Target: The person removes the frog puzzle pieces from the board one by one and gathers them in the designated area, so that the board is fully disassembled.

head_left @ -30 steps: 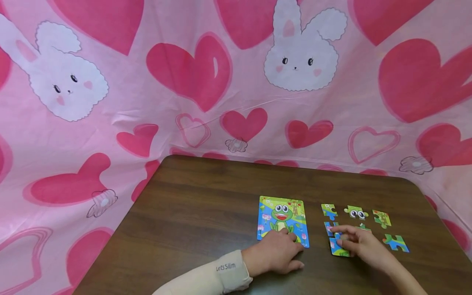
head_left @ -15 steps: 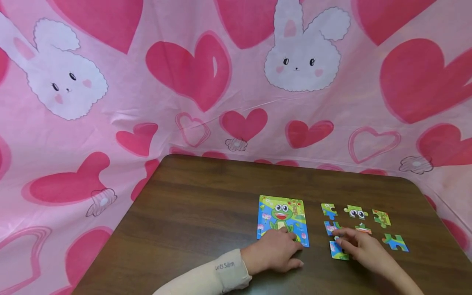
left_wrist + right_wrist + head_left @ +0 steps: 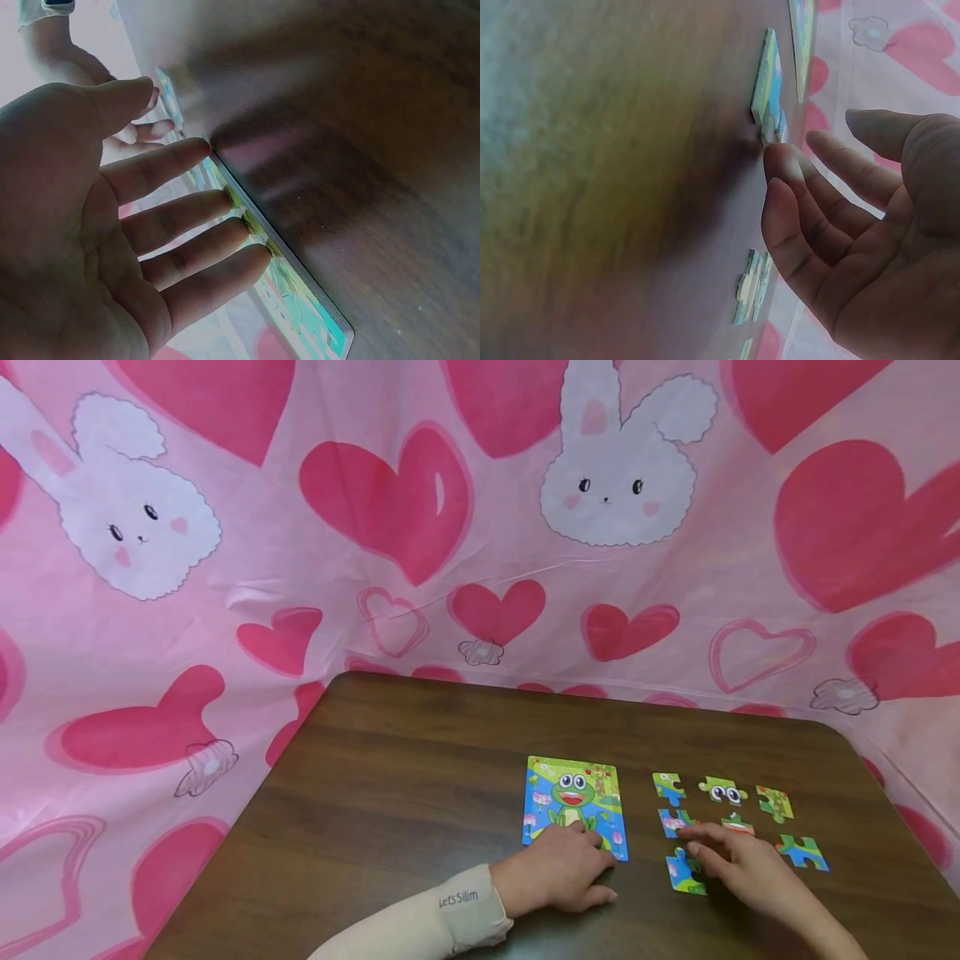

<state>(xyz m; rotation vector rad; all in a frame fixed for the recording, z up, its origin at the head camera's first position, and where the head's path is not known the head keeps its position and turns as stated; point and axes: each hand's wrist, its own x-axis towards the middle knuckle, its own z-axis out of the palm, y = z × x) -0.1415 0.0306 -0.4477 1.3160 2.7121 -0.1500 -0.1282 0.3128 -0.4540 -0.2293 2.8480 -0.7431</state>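
Note:
My left hand (image 3: 558,870) rests at the near edge of a square frog picture board (image 3: 576,785). In the left wrist view its fingers are nearly straight, with fingertips at the board's edge. My right hand (image 3: 742,870) is over loose jigsaw pieces. Its fingertips are right at a blue-and-green corner piece (image 3: 681,875), partly hidden beneath them. The right wrist view shows the thumb held apart from the gently bent fingers, nothing pinched between. A pink-flower piece (image 3: 672,823) lies just beyond the fingertips, and a red-mouth piece (image 3: 738,823) is partly covered by the hand.
Along the back of the spread lie a green-and-blue piece (image 3: 667,787), an eyes piece (image 3: 723,792) and a tree piece (image 3: 776,803). A blue-green piece (image 3: 803,852) is to the right. A pink heart-and-rabbit cloth (image 3: 495,543) stands behind the brown table (image 3: 420,752).
The corner piece has slid slightly toward the person and turned a little, away from the pink-flower piece. My right hand has shifted slightly and its fingers no longer pinch. The left hand stays put.

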